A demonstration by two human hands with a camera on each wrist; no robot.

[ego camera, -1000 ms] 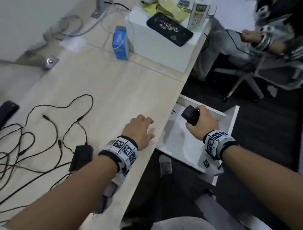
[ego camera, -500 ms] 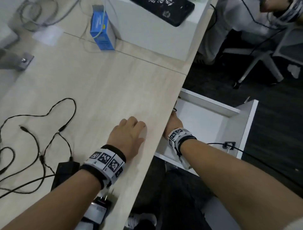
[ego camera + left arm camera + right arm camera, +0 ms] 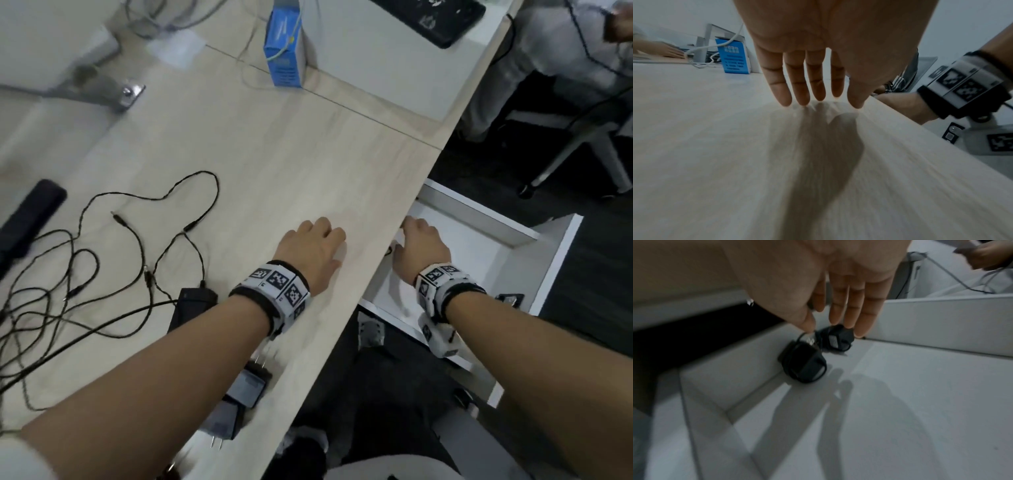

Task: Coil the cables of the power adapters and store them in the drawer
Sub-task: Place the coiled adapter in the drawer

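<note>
Head view: the left hand (image 3: 313, 251) lies on the wooden desk (image 3: 274, 164) near its edge, holding nothing. The right hand (image 3: 419, 248) reaches into the open white drawer (image 3: 561, 253) under the desk edge, and its fingers are hidden below the desktop. On the desk to the left lie a black power adapter (image 3: 193, 306) and a loose tangle of thin black cables (image 3: 102, 267), not yet coiled. Another adapter with bare plug prongs (image 3: 236, 401) sits partly under the left forearm, largely covered.

Left wrist view: the fingers (image 3: 797, 84) are straight and slightly spread, tips touching the desk surface, with no cable in them.

Right wrist view: the picture is blurred. Two coiled adapters lie in the drawer's far corner, the nearer coiled adapter (image 3: 803, 363) against the inner wall and a second coiled adapter (image 3: 836, 339) just behind it. The right hand's fingers (image 3: 857, 308) are extended and relaxed just above them; the thumb seems to touch a cable end, though I cannot tell for sure.

The storing step looks just finished for this adapter. The next move calls for drawing the right hand out and taking up the tangled cables on the desk to coil.
</note>
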